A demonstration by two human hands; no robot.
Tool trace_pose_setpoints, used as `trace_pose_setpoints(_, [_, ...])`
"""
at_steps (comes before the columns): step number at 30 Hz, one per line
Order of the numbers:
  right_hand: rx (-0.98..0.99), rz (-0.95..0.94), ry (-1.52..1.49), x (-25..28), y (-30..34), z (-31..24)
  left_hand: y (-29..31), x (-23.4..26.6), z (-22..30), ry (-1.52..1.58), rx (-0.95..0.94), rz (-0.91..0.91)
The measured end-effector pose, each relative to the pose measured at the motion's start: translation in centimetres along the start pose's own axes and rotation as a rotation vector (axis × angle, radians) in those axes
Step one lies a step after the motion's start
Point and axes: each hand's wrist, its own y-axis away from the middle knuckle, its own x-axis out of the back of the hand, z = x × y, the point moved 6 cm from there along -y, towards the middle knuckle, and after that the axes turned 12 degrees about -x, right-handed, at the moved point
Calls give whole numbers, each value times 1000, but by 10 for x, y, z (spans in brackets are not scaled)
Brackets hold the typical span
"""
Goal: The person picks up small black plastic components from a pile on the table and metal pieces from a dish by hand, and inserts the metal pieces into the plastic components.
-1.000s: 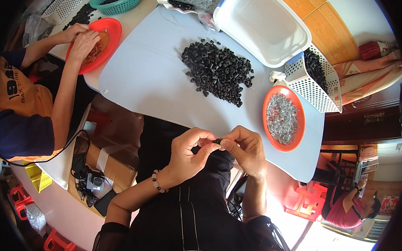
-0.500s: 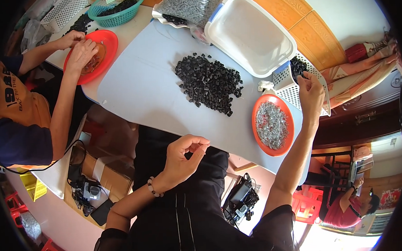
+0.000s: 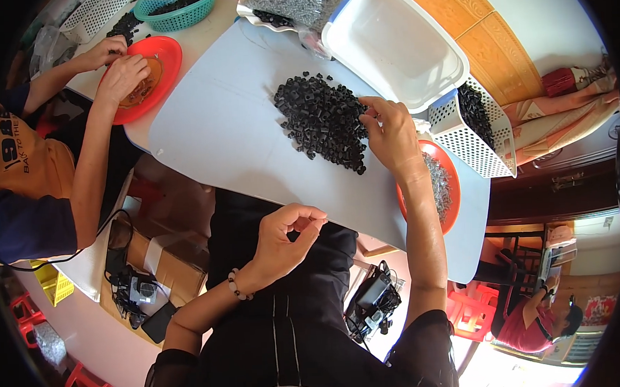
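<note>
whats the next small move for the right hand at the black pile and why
Probably pinch one piece off the near edge of the pile of small black parts and lift it. The right hand rests its fingertips on that edge, apparently holding nothing, while the left hand waits above the lap, thumb and forefinger nearly pinched.

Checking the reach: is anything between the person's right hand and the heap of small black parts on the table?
Nothing visible is. The right hand already has its fingertips at the right edge of the pile of black parts on the pale table; no other object lies between them.
</note>
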Motion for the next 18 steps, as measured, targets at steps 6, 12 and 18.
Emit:
trace_pose_setpoints(6, [-39, -85, 18, -12, 1, 3, -2, 0, 1, 16, 15, 13])
trace_pose_setpoints(12, [-50, -156, 13, -10, 15, -1, -3, 1, -1, 1, 19, -10])
trace_pose_setpoints(18, [-166, -149, -178, 3, 24, 2, -4, -1, -1, 42, 51, 7])
